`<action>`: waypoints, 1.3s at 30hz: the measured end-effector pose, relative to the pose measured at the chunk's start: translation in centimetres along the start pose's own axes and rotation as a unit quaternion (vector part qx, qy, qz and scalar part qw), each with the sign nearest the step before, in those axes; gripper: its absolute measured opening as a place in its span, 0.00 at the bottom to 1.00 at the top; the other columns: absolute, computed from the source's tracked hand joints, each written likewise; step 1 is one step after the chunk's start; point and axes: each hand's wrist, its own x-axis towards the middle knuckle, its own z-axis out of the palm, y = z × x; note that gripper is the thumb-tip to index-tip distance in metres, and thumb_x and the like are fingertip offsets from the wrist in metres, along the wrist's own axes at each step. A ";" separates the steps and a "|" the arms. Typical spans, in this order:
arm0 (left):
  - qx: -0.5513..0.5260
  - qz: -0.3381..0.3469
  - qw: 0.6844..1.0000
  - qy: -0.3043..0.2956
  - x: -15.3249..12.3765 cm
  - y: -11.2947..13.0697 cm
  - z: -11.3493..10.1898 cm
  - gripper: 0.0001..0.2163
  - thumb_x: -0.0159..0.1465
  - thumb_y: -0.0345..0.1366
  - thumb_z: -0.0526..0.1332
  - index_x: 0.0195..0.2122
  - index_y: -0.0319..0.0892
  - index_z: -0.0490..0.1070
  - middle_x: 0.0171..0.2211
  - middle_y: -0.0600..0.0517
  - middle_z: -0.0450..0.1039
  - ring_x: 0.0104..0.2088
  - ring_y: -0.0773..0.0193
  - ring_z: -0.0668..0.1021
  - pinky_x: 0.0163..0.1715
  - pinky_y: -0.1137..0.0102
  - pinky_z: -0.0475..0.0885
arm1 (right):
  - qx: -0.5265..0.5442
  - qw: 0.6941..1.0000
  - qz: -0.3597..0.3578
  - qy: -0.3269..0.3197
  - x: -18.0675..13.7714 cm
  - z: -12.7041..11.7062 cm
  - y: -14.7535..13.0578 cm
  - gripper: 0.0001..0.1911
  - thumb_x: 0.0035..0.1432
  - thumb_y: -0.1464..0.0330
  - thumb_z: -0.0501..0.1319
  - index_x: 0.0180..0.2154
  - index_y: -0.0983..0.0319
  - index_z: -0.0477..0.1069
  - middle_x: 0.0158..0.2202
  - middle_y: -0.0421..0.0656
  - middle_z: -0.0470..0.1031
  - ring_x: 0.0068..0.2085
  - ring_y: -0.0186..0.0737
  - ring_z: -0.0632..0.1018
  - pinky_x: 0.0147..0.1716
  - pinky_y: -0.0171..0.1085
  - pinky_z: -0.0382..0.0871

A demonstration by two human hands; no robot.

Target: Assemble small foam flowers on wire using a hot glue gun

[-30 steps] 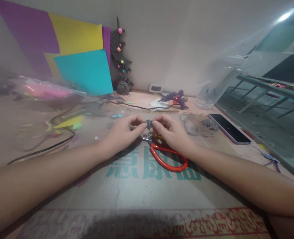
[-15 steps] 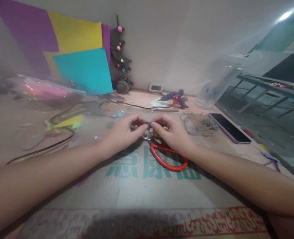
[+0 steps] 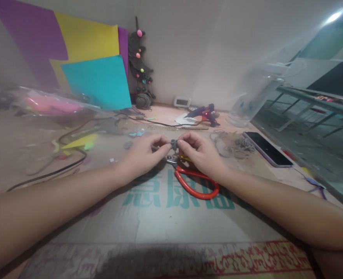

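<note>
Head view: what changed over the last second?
Left grip and right grip closed in on each other half a second ago, mostly covering the grey piece between them, then parted slightly; more of it shows now, much as at first. Nothing visibly taken up or let go. Scissors, phone and glue gun stayed put.

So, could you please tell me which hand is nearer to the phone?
Right. The right hand lies left of the phone; the left hand is farther left, beyond the right one.
</note>
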 end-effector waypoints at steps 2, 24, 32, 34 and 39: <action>-0.004 -0.002 1.000 0.002 0.0 0.0 0.0 0.09 0.64 0.39 0.56 0.31 0.42 0.71 0.29 0.53 0.75 0.33 0.62 0.75 0.34 0.69 0.67 | 0.001 1.000 -0.001 -0.003 0.0 0.0 -0.1 0.08 0.62 0.63 0.58 0.35 0.61 0.68 0.25 0.37 0.71 0.27 0.32 0.72 0.28 0.33 0.66; -0.057 0.045 0.990 -0.125 0.2 -0.7 0.3 0.12 0.65 0.42 0.59 0.42 0.44 0.78 0.41 0.52 0.81 0.42 0.59 0.80 0.44 0.67 0.73 | -0.067 0.996 -0.047 0.027 -0.2 0.1 -0.3 0.06 0.57 0.67 0.63 0.32 0.62 0.75 0.28 0.39 0.78 0.30 0.34 0.76 0.31 0.33 0.69; -0.063 -0.011 0.996 -0.066 0.1 -0.3 0.4 0.10 0.63 0.41 0.58 0.33 0.42 0.75 0.31 0.53 0.78 0.34 0.61 0.79 0.36 0.69 0.72 | -0.066 0.996 -0.032 0.040 0.0 0.0 -0.1 0.07 0.59 0.65 0.61 0.33 0.63 0.73 0.28 0.39 0.75 0.30 0.33 0.74 0.31 0.33 0.68; -0.070 -0.017 0.997 -0.038 0.0 -0.1 0.4 0.09 0.62 0.40 0.59 0.33 0.41 0.73 0.32 0.52 0.77 0.35 0.60 0.78 0.36 0.68 0.72 | -0.064 0.997 -0.032 0.038 0.0 -0.1 -0.1 0.07 0.59 0.65 0.61 0.33 0.62 0.73 0.28 0.38 0.74 0.30 0.33 0.73 0.30 0.33 0.67; -0.068 -0.017 0.998 0.009 0.0 0.1 0.2 0.11 0.62 0.44 0.59 0.37 0.41 0.71 0.37 0.50 0.75 0.38 0.59 0.77 0.39 0.66 0.72 | -0.044 0.998 -0.027 0.029 0.0 0.0 0.0 0.07 0.59 0.65 0.61 0.33 0.62 0.71 0.26 0.37 0.72 0.28 0.32 0.71 0.28 0.32 0.65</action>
